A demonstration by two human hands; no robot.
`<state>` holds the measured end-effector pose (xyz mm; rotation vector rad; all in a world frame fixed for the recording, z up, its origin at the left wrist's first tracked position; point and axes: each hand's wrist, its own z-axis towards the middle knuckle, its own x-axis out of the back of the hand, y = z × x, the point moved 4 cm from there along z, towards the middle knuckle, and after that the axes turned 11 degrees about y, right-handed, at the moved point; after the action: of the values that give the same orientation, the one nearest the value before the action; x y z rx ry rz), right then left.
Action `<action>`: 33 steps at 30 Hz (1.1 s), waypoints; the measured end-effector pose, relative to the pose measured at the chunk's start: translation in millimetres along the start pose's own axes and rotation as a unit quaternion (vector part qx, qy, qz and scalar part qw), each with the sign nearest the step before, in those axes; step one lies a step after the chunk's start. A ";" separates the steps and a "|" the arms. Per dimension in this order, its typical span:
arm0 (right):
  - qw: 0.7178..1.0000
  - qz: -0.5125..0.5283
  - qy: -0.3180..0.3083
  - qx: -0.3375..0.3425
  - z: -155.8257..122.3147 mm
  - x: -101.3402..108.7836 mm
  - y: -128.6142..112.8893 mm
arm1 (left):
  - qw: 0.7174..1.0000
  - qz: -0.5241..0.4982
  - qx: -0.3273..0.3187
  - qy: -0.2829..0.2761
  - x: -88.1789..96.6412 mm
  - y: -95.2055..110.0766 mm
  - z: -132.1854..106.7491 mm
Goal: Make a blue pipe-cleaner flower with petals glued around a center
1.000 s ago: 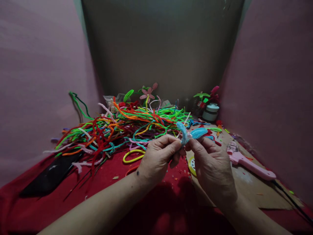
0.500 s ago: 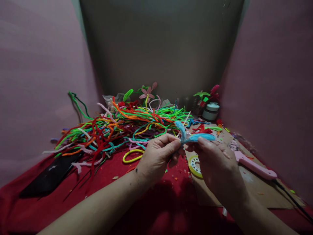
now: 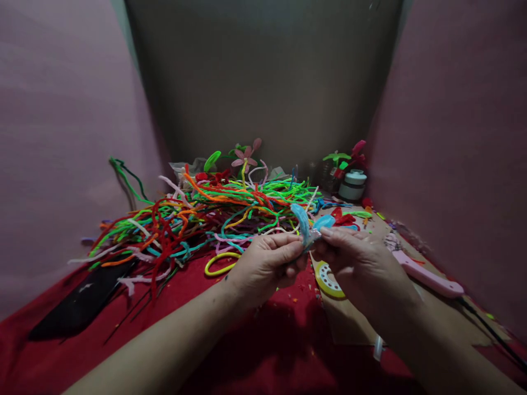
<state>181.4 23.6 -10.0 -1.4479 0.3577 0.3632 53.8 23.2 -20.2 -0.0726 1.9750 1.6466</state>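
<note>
A small light-blue pipe-cleaner piece with two looped petals is held between both hands just above the red cloth. My left hand pinches its base from the left, fingers curled. My right hand pinches the same base from the right, thumb and forefinger pressed together. One petal stands upright, the other leans right. Right behind the hands lies a big tangle of coloured pipe cleaners.
A yellow loop lies left of my hands. A roll of yellow tape sits on brown cardboard beside a pink glue gun. A black flat object lies left. Finished flowers and a white jar stand at the back wall.
My right hand has shifted left and closed in on the base of the blue piece; the right petal now sticks up shorter. The view has drifted slightly.
</note>
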 end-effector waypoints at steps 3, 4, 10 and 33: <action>1.000 0.017 0.009 -0.016 -0.8 0.5 0.4 | 1.000 -0.001 0.005 -0.023 -0.1 -1.4 0.2; 0.999 0.027 0.012 -0.024 -1.0 0.4 0.6 | 1.000 -0.003 0.007 -0.025 0.0 -2.1 0.4; 0.995 0.074 0.011 -0.068 -3.6 -5.9 0.2 | 1.000 -0.018 -0.004 -0.013 1.7 -3.0 0.9; 0.915 -0.287 0.203 0.198 50.8 72.3 -73.4 | 0.998 -0.045 -0.030 0.030 16.0 11.0 9.7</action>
<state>279.8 69.5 27.5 -1.1502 0.2977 -0.4731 39.7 39.7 -18.4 -0.2310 1.9372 1.6630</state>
